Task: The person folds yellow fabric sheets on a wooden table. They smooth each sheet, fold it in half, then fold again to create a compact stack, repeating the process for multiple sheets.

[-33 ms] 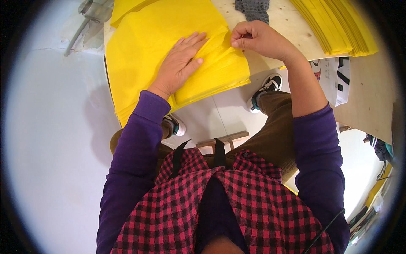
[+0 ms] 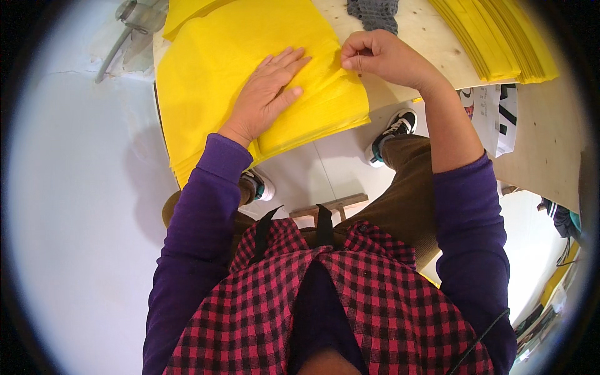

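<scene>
A stack of thin yellow fabric-like sheets (image 2: 206, 81) lies on the wooden table, its near edge hanging slightly over. Flat on the top sheet rests my left hand (image 2: 265, 94), fingers stretched out and thumb apart. At the stack's right edge, my right hand (image 2: 375, 59) is closed in a pinch, thumb against forefinger, on the rim of a yellow sheet. Soft creases run through the sheet between the two hands. Exactly how many layers the pinch takes in is hidden by the fingers.
A dark grey knitted cloth (image 2: 375, 14) lies beyond my right hand. Further right, more yellow sheets (image 2: 500, 44) are stacked on the wooden table (image 2: 415, 37). A white printed bag (image 2: 494, 119) hangs below its edge. A metal fitting (image 2: 137, 15) stands at the far left by the wall.
The raised fold beside my left fingertips has flattened, and the sheet between my hands looks smoother. Both hands stay almost where they were.
</scene>
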Demonstrator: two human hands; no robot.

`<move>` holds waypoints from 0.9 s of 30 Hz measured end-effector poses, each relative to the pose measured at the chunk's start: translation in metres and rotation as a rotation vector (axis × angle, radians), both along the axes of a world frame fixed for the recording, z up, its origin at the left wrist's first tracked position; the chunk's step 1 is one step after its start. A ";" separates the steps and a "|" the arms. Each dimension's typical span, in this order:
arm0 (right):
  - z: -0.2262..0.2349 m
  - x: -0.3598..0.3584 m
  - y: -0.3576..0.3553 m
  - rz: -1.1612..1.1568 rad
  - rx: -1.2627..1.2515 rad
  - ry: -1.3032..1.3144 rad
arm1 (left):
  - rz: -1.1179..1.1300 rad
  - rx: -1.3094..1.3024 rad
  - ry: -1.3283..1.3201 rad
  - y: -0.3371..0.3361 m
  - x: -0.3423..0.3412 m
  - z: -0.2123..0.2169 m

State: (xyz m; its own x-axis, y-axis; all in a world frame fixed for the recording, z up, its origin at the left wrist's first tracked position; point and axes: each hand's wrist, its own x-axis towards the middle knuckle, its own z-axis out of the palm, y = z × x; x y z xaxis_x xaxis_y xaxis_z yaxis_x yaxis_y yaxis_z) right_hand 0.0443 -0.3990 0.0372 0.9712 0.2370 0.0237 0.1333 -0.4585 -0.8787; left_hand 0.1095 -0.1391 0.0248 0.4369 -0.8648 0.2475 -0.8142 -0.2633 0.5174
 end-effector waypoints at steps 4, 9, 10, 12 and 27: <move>0.008 0.003 0.003 -0.009 -0.093 -0.082 | -0.007 0.035 -0.054 0.000 -0.004 0.004; 0.008 0.006 0.007 -0.076 -0.009 -0.138 | -0.002 0.024 -0.049 0.000 -0.002 0.003; 0.006 0.006 0.008 -0.109 0.022 -0.174 | -0.003 0.014 -0.030 0.000 -0.001 0.002; 0.005 0.007 0.002 -0.116 0.049 -0.159 | 0.005 -0.016 0.023 0.002 0.000 0.000; -0.003 -0.005 0.001 0.032 -0.086 0.042 | 0.049 -0.046 0.076 0.005 0.000 -0.007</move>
